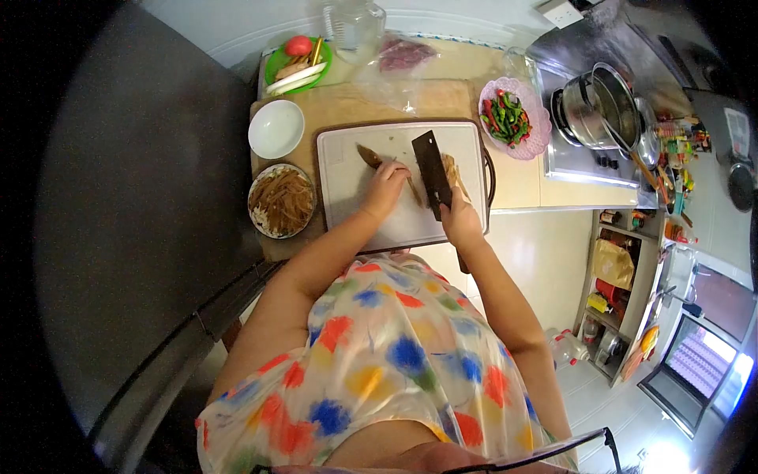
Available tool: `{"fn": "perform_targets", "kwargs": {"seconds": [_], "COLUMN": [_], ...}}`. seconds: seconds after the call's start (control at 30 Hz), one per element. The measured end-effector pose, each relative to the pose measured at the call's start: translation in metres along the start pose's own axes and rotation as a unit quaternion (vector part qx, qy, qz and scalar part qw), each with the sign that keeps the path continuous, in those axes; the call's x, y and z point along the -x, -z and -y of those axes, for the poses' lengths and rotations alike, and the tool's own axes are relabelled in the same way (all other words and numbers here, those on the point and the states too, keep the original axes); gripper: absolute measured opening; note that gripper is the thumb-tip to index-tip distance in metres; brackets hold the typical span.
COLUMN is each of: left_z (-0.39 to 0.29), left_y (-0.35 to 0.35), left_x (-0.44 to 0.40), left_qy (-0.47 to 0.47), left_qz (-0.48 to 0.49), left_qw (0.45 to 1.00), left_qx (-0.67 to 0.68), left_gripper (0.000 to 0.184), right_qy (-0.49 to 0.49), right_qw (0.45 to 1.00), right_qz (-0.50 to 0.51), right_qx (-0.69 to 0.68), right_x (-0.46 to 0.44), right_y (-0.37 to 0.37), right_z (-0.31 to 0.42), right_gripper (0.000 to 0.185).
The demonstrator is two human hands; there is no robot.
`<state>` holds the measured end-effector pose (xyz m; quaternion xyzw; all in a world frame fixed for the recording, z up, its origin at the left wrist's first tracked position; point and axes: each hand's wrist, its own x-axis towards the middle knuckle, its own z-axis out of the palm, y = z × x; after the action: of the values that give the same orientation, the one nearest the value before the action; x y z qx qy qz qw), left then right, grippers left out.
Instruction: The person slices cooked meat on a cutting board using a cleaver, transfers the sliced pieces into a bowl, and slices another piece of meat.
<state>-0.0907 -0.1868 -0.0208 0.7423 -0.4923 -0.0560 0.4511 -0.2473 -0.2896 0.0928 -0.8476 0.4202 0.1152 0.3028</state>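
My right hand (pixel 461 220) grips the handle end of a dark cleaver (pixel 431 170), its broad blade pointing away from me over the white cutting board (pixel 347 213). My left hand (pixel 385 189), with curled fingers, holds a dark brown piece of food (pixel 368 156) against the board; one end sticks out on the left. A thin brown strip (pixel 415 192) lies between my left fingertips and the blade. Lighter brown sliced strips (pixel 452 174) sit just right of the cleaver, partly hidden by it. I cannot make out the food's exact kind.
Left of the board are a plate of brown shreds (pixel 280 201), a white bowl (pixel 276 128) and a green plate (pixel 322 77) with a tomato. Behind lies bagged meat (pixel 407 55). Cut peppers (pixel 506 118) fill a pink dish (pixel 537 134) beside a stove pot (pixel 584 114).
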Motion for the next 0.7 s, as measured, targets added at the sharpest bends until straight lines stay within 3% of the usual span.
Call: {"fn": "perform_targets", "kwargs": {"seconds": [0.2,0.4,0.7], "left_z": [0.003,0.0,0.005], "left_y": [0.007,0.006,0.006], "left_x": [0.003,-0.001,-0.002], "left_qy": [0.011,-0.001,-0.007], "left_qz": [0.074,0.072,0.081], "left_qw": [0.997,0.997,0.997], "left_qx": [0.037,0.011,0.016], "left_gripper": [0.014,0.013,0.011], "right_qy": [0.076,0.056,0.084], "right_qw": [0.995,0.997,0.994], "right_qz": [-0.044,0.004,-0.005], "right_qx": [0.036,0.061,0.071], "right_x": [0.007,0.011,0.008], "right_y": [-0.015,-0.01,-0.017], "right_z": [-0.012,0.003,0.002], "right_gripper": [0.046,0.038,0.023]}}
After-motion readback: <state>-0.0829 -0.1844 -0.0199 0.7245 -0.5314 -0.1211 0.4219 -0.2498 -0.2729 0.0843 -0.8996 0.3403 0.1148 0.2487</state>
